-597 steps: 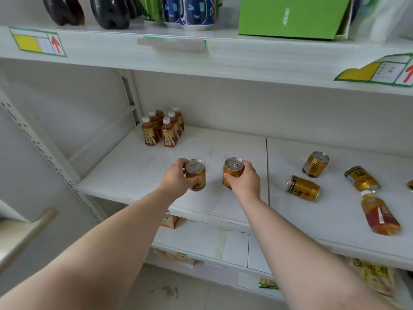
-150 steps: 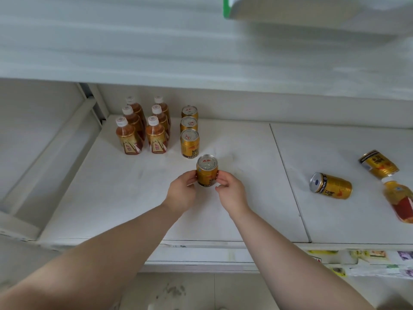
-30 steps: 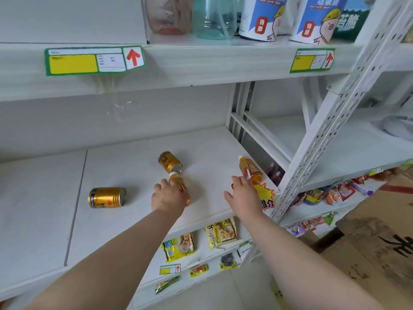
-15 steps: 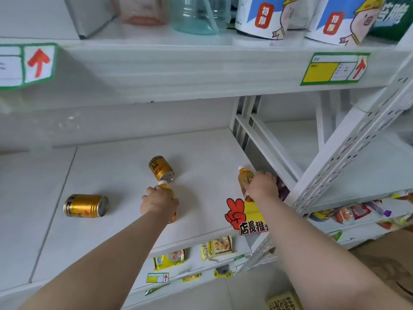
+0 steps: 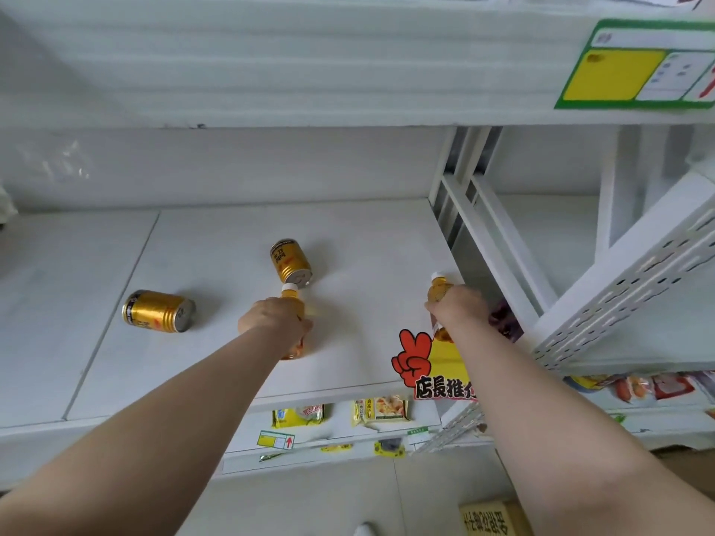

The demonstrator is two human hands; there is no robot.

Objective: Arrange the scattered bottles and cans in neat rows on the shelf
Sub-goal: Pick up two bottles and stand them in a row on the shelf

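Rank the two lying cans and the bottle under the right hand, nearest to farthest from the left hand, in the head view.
1. Rear can, lying just behind the left hand and the held bottle it grips.
2. Left can, lying on its side farther to the left.
3. Right bottle, gripped by the right hand at the shelf's right end.

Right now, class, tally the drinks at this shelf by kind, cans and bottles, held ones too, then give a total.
Cans: 2, the left can and the back can, both on their sides.
Bottles: 2, the left bottle in the left hand and the right bottle in the right hand.
Total: 4.
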